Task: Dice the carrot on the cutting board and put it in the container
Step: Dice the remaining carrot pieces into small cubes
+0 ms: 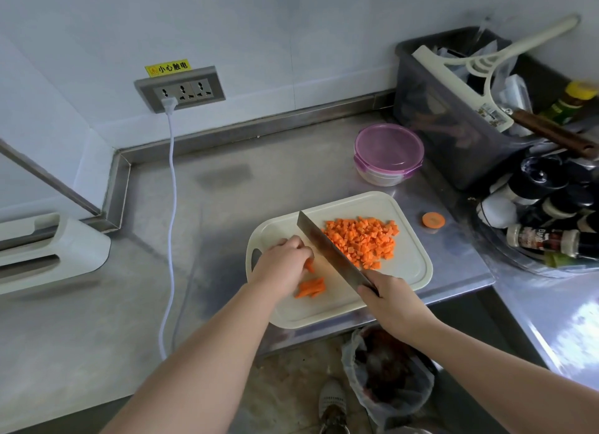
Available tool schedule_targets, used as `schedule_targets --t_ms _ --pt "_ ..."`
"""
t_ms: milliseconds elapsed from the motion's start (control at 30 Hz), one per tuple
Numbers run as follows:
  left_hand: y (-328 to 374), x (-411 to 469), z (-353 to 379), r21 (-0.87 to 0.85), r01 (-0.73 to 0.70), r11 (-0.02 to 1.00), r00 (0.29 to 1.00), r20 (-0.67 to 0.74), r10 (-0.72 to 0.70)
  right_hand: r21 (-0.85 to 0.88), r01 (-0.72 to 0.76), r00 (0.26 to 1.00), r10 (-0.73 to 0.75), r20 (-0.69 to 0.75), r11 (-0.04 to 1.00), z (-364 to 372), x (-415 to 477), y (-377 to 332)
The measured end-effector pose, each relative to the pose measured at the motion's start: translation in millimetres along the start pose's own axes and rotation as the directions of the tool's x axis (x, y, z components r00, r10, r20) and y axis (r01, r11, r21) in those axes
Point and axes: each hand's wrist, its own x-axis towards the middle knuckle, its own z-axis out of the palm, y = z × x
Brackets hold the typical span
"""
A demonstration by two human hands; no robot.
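A cream cutting board (411, 265) lies on the steel counter. A pile of diced carrot (363, 240) covers its far right part. A few carrot sticks (310, 287) lie near its front. My left hand (282, 263) curls its fingers over another bunch of carrot sticks (310, 266), holding them down on the board. My right hand (389, 299) grips the handle of a cleaver (327, 248), whose blade stands right beside the left fingers. The round container with a pink lid (389, 149) sits closed behind the board.
A carrot end slice (433, 220) lies on the counter right of the board. A grey bin (453, 115) of utensils and a tray of spice bottles (544, 219) crowd the right. A white cord (171, 206) hangs from the wall socket. A lined trash bin (389, 375) stands on the floor.
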Motion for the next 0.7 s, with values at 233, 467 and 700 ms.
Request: schedule_targets --t_ms 233,467,700 --pt "5 9 -1 -0.052 0.037 0.998 0.989 0.144 -0.029 0.004 -0.004 1.000 0.004 -0.018 1.000 -2 0 3" --pt "4 10 5 -0.279 0.195 0.940 0.979 0.108 -0.171 -0.001 -0.011 1.000 0.011 0.022 1.000 0 6 1" --pt "1 1 5 -0.348 0.229 0.909 0.973 0.041 -0.229 -0.001 -0.005 0.999 0.005 0.040 1.000 1 8 1"
